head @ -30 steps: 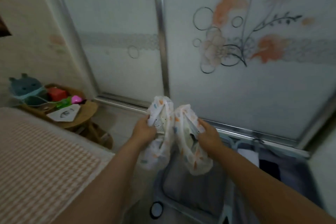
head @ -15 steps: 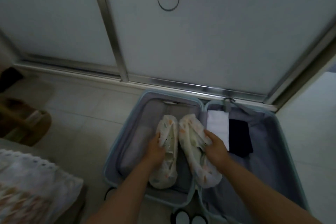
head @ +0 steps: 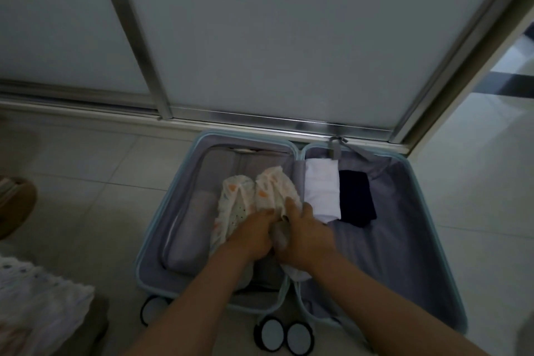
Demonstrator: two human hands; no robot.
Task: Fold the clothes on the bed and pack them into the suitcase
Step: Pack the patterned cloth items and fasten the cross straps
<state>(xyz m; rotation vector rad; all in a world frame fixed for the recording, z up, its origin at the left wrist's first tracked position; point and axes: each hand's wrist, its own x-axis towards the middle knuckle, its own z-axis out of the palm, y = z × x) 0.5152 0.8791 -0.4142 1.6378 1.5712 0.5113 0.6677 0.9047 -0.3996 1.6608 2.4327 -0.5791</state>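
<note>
Open suitcase (head: 404, 240) on tiled floor (head: 86, 182)

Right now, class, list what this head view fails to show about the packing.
All in the head view:
- Near ends of the patterned bundles: covered by the left hand and right hand.
- Their contents: wrapped in fabric.
- The bed: cut off at the lower-left edge.

Light is running dim and grey-blue, with the strongest daylight entering through the doorway (head: 514, 66) at the upper right and glinting off the metal door track (head: 274, 120). The suitcase (head: 404, 254) lining is sitting in soft shadow, and the black folded garment (head: 357, 199) is losing all detail. The wide lens is bowing the door frames (head: 135, 37) toward the edges, and fine detail is smearing where the left hand (head: 254, 235) and right hand (head: 309, 235) are gripping the patterned bags (head: 237, 196).
</note>
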